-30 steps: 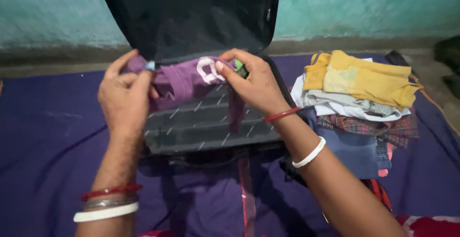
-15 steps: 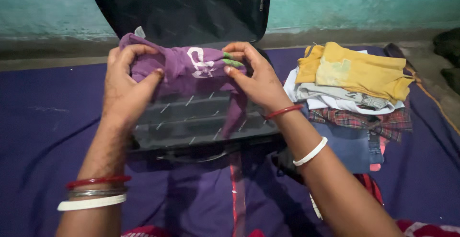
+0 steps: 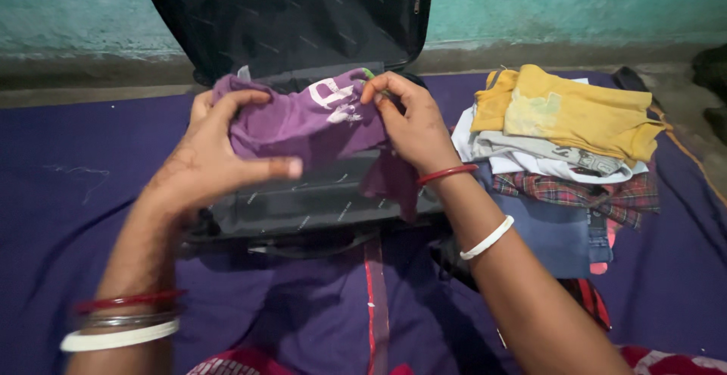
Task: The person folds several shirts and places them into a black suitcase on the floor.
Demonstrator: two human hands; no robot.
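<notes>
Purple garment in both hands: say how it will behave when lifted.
The purple garment is probably floppy: a loose end droops below the right hand. Likely light, since the left hand holds it with relaxed fingers. It looks like soft fabric, so probably not slippery or fragile.

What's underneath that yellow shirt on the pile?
Under the yellow shirt lie grey-and-white garments, a plaid cloth and blue denim. Anything deeper is covered.
</notes>
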